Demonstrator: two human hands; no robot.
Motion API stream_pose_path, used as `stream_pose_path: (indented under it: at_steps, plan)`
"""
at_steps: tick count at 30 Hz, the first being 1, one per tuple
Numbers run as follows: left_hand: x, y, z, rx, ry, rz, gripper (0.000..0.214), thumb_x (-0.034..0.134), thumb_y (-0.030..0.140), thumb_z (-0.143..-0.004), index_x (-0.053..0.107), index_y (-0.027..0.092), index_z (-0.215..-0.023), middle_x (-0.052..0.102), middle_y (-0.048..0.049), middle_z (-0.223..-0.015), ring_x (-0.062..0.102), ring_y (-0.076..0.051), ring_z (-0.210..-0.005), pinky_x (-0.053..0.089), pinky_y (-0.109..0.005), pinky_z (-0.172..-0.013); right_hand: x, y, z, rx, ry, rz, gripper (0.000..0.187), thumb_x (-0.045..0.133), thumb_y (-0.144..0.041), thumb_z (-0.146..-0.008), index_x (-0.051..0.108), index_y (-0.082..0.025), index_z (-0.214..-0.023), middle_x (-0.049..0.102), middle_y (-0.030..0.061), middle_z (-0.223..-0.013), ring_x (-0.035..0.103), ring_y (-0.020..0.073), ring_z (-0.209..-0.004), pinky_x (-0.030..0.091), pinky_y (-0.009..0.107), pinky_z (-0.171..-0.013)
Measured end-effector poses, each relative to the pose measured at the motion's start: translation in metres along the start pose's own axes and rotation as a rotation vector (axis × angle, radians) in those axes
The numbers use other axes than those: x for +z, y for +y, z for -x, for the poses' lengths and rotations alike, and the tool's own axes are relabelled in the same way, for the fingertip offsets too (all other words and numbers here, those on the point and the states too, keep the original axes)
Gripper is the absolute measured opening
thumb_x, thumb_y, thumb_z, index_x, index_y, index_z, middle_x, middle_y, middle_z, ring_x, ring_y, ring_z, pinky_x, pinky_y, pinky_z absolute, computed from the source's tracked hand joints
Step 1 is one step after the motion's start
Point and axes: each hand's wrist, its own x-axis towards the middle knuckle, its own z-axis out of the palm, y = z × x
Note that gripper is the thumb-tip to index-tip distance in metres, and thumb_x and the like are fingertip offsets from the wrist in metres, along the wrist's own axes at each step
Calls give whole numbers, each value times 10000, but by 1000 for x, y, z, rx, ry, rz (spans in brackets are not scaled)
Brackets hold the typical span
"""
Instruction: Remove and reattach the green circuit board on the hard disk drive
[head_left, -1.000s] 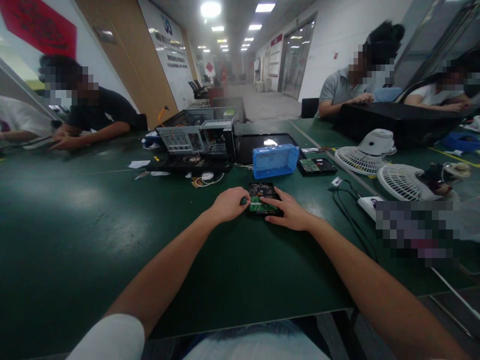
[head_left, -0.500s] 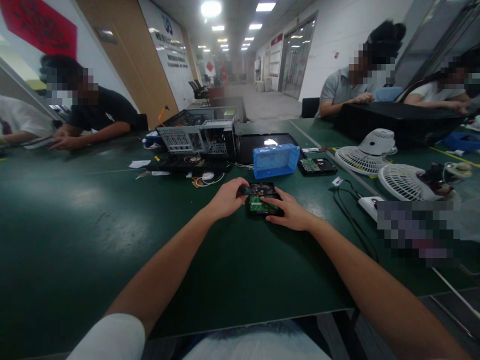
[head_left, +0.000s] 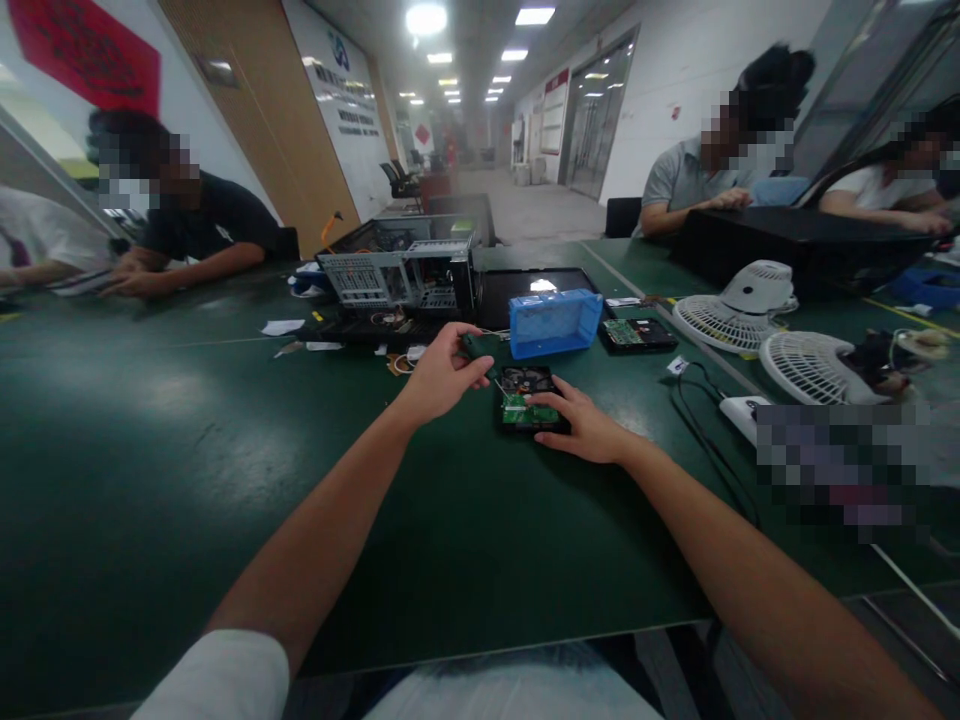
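Observation:
A black hard drive [head_left: 525, 385] lies on the green table [head_left: 225, 450] with its small green circuit board facing up. My right hand [head_left: 581, 425] rests on the drive's near right edge, fingers pressed over it and holding it down. My left hand [head_left: 439, 375] is raised just left of the drive, above the table. Its fingers pinch a small dark flat part [head_left: 476, 345]; I cannot make out what the part is.
Behind the drive stand a blue plastic box [head_left: 553, 322], an open computer case [head_left: 401, 270] and a second drive [head_left: 637, 333]. Two white fans [head_left: 731, 310] and a black cable [head_left: 697, 410] lie to the right. Other people sit working at the left and far right.
My left hand has lifted away from the drive's left edge, moving up and back with the small dark part in its fingers. My right hand has stayed on the drive.

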Motion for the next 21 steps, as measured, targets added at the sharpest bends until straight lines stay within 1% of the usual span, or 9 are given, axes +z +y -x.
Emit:
stream_pose_path:
  at_steps: [3,7,10,15,21]
  plan:
    - [0,-3,0,18,-22,-6,482,710,267,-875,472,223,-1292,638,-14,-944,722,-141,-691,605,-267,-621,-1,1,0,18,-22,-29,594,674,-522,-915,528,-341,-1461,262,118,-1675,235,402,-1543,251,647,-1190]
    - [-2,-5,1,43,-55,-116,436,691,299,-889,530,231,-1288,655,-10,-896,726,-158,-704,604,-284,-654,-2,1,0,3,-27,-41,555,669,-480,-930,541,-361,-1457,242,97,-1687,183,397,-1560,226,648,-1203]
    - [-3,-6,2,48,-73,-182,463,689,326,-892,540,234,-1321,682,-13,-860,727,-174,-706,600,-299,-671,-2,1,0,1,-24,-47,533,653,-470,-944,547,-356,-1454,246,105,-1686,182,397,-1561,228,647,-1203]
    - [-1,-8,3,60,-88,-229,483,680,339,-894,546,233,-1345,692,-8,-808,725,-186,-693,584,-301,-656,0,2,-1,6,-20,-49,519,652,-461,-947,552,-362,-1447,252,106,-1682,198,393,-1558,229,656,-1199]
    - [0,-13,3,74,-81,-255,488,674,336,-894,547,244,-1356,704,-9,-834,720,-180,-682,576,-299,-651,1,3,-1,7,-16,-62,514,653,-465,-946,556,-378,-1444,253,83,-1686,198,390,-1558,237,661,-1197]
